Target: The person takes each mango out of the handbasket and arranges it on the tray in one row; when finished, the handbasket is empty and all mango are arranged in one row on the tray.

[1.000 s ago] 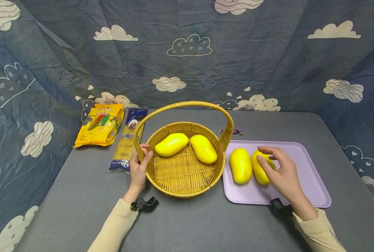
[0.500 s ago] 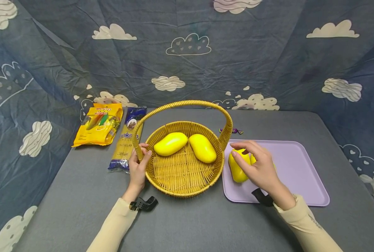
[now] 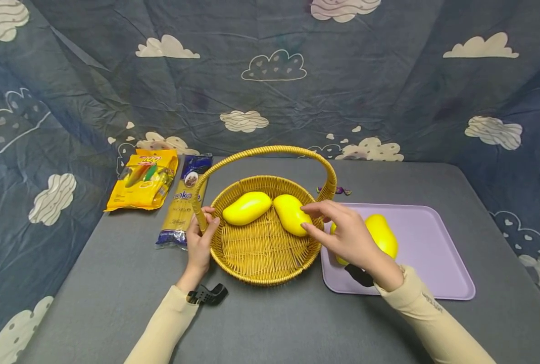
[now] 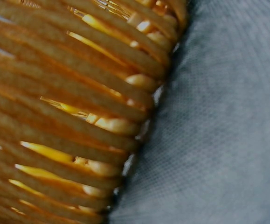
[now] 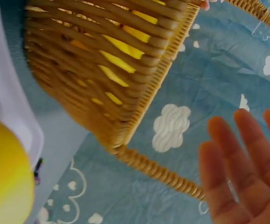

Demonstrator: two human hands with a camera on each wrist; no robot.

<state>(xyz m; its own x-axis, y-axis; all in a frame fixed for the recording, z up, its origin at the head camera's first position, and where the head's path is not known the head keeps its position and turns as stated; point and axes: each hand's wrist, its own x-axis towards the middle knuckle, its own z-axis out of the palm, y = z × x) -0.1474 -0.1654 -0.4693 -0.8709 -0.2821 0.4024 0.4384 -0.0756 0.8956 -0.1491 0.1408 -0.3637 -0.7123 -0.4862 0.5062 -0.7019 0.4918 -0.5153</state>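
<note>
From here I see the left hand (image 3: pixel 200 247) gripping the left side of the basket (image 3: pixel 270 279) at centre frame, to steady it, I judge. The right hand (image 3: pixel 349 232) hangs over its right edge, fingers and thumb apart, clamped on nothing; whether it touches the right mango (image 3: pixel 290 215) I cannot tell. The left mango (image 3: pixel 247 208) lies beside that one, and two more mangoes (image 3: pixel 381 237) sit on the tray (image 3: pixel 433 263) at lower right, perhaps for easy reach. Beneath spreads a grey counter (image 3: pixel 270 328); cloud-print cloth (image 3: pixel 197 101) fills the upper frame
</note>
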